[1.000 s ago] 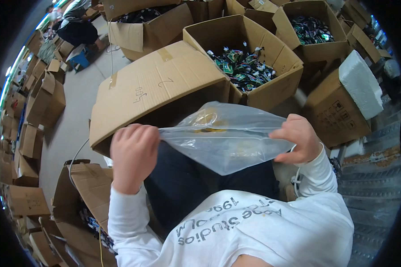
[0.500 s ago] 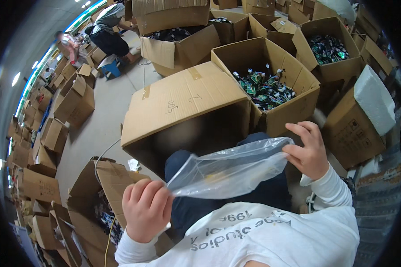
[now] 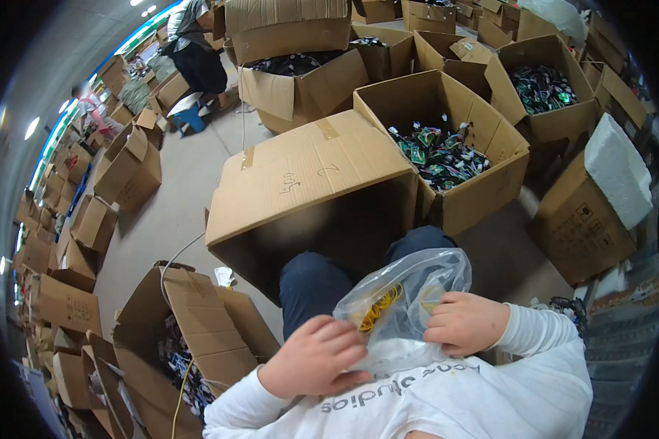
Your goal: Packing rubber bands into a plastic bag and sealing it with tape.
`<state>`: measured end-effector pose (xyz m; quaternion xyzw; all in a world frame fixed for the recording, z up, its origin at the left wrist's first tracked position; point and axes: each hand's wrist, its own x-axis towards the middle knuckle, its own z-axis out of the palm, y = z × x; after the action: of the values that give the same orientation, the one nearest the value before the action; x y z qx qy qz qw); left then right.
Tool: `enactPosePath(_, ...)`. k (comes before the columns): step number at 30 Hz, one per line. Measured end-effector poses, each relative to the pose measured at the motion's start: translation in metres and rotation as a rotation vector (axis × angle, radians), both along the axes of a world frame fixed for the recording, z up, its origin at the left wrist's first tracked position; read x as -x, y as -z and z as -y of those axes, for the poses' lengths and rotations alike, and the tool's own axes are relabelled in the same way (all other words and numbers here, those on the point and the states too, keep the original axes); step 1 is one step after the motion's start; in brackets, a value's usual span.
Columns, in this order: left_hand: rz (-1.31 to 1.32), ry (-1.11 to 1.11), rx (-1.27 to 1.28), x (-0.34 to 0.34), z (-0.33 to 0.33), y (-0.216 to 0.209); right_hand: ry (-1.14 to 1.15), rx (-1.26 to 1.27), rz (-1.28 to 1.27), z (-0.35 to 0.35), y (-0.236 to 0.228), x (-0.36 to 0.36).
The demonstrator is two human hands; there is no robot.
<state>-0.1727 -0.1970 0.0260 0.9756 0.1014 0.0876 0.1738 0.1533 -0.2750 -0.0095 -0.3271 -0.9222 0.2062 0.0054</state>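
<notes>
A large room with a grey floor (image 3: 154,234), lit by white lamps (image 3: 31,128).
Cardboard boxes (image 3: 128,175) line the left side, a low blue stool (image 3: 189,119) stands farther back, and a bright strip (image 3: 138,38) slants along below the dim grey ceiling (image 3: 73,44).

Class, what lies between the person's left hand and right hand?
In the head view, a clear plastic bag lies between the left hand and right hand, with yellow loops showing in it.

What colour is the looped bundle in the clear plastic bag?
Yellow; the looped bundle shows through the plastic bag in the head view.
</notes>
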Motion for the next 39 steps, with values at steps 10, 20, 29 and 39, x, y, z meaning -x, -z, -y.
enactPosePath(10, -0.252, -0.281, -0.315, 0.016, -0.027, 0.021, 0.124, -0.431, 0.112, 0.021, -0.034, -0.037)
enactPosePath(20, 0.174, -0.521, -0.637, 0.022, -0.015, -0.066, 0.483, -0.892, 0.163, 0.036, -0.065, -0.045)
enactPosePath(29, 0.231, -0.53, -0.576, 0.029, 0.002, -0.09, 0.679, -0.61, -0.134, 0.034, -0.082, -0.047)
enactPosePath(39, 0.053, -0.492, -0.409, 0.036, 0.013, -0.081, 0.513, -0.269, -0.162, 0.04, -0.072, -0.05)
